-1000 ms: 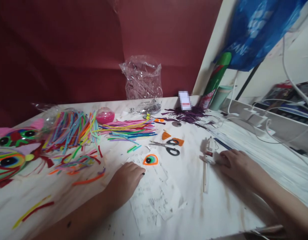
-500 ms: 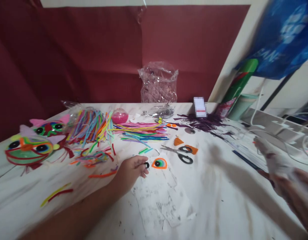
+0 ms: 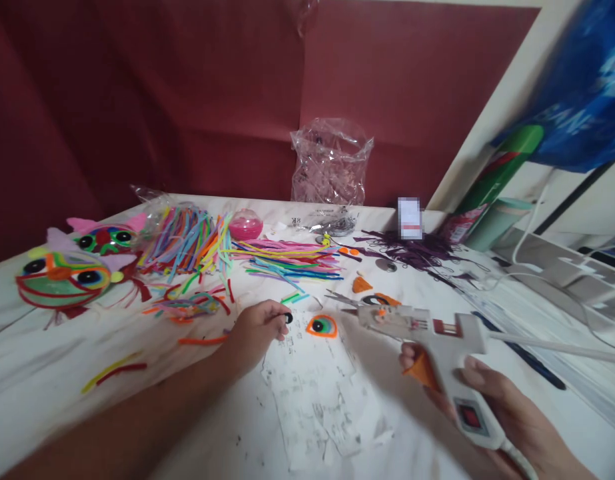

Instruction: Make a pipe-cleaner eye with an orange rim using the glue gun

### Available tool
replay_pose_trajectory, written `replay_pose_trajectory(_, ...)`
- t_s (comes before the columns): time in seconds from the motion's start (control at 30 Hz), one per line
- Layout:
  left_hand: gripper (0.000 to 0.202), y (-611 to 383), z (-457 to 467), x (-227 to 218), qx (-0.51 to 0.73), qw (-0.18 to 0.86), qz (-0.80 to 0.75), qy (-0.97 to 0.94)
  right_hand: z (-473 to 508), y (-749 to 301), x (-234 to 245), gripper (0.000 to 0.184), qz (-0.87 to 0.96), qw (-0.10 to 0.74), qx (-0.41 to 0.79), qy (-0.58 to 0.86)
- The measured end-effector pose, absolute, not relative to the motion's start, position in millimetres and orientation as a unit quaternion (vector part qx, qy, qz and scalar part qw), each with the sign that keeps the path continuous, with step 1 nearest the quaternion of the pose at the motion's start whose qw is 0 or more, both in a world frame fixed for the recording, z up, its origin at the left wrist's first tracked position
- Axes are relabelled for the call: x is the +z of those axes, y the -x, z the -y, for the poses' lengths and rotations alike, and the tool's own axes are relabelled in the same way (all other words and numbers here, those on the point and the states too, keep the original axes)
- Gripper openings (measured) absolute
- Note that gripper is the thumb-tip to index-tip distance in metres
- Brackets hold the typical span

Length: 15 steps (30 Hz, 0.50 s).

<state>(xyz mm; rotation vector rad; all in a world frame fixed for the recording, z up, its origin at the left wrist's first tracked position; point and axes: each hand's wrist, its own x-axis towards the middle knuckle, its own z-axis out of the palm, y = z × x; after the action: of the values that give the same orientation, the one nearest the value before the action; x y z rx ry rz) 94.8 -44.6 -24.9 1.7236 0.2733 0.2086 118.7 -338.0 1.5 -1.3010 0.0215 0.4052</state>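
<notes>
Pinched in my left hand is a small round black piece that looks like a craft eye. My right hand is wrapped round a white hot glue gun, its nozzle pointing left. Between the two hands lies an orange-rimmed felt eye with rings of colour and a black pupil. It rests at the top of a worn sheet of paper with marks on it. Behind the glue gun's nozzle, scissors are partly covered.
Two decorated face crafts stand at the left. Bundles of pipe cleaners spread across the back, near a pink dome and a clear plastic bag. Dark purple strands lie at back right, beside cables and a power strip.
My right hand has come leftward from the right edge, bringing the glue gun over the table near the scissors. My left hand keeps its pinch and has barely moved. The view has shifted slightly.
</notes>
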Motion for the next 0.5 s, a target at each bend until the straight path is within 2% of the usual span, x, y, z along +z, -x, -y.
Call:
replay_pose_trajectory(0.13,0.014,-93.2,41.7,-33.0,0.094,0.557,-0.078,-0.821,309.7,-113.2,11.3,0.031,0.09,0.734,0.273,0.615)
replay_pose_trajectory(0.23,0.014,-92.8,42.4,-38.5,0.091,0.53,-0.071,-0.84,299.4,-117.9,7.5,0.032,0.102,0.66,0.297,0.682)
replay_pose_trajectory(0.33,0.015,-92.6,42.9,-40.0,0.095,0.504,-0.056,-0.857,294.9,-123.3,0.0,0.035,0.121,0.586,0.291,0.746)
replay_pose_trajectory(0.5,0.014,-92.4,41.3,-41.5,0.118,0.434,-0.01,-0.893,298.3,-119.0,-11.9,0.052,0.18,0.534,0.254,0.786)
